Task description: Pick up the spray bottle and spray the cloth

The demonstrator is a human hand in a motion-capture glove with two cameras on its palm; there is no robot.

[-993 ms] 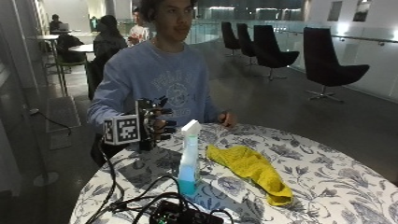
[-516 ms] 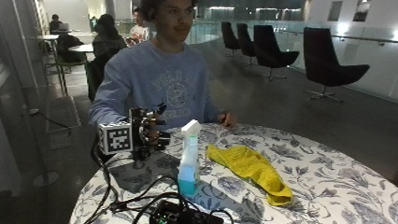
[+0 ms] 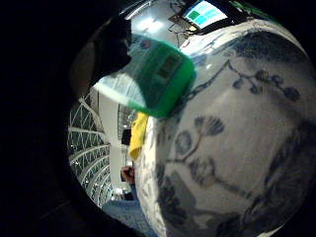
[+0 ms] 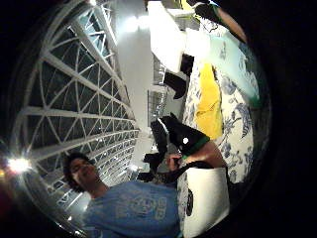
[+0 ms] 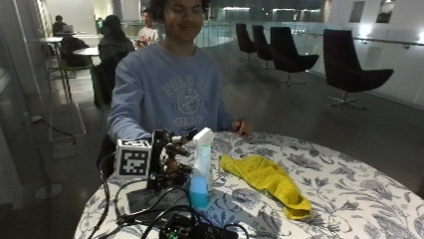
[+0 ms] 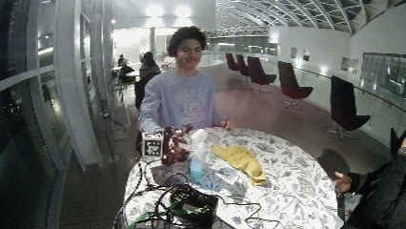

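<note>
A spray bottle [image 5: 200,172] with a white head and blue liquid stands upright on the flowered tablecloth, also visible in the wide view as the bottle [image 6: 197,155]. My gloved right hand [image 5: 171,158] hovers just left of it at the height of its neck. The fingers reach toward the bottle without closing round it. A crumpled yellow cloth [image 5: 268,181] lies to the right of the bottle. The little finger side palm view has the bottle's body [image 3: 148,81] close by, above the tablecloth. From the thumb side I see the bottle's head [image 4: 166,34] and the cloth [image 4: 210,106].
The round table [image 5: 358,199] is covered by a blue-and-white flowered cloth. A black electronics box [image 5: 192,230] with cables sits at the front edge, just before the bottle. The person's bare left hand [image 5: 242,128] rests at the far edge.
The gloved hand has come down from chest height and moved right, closer to the bottle. Bottle and cloth have not moved.
</note>
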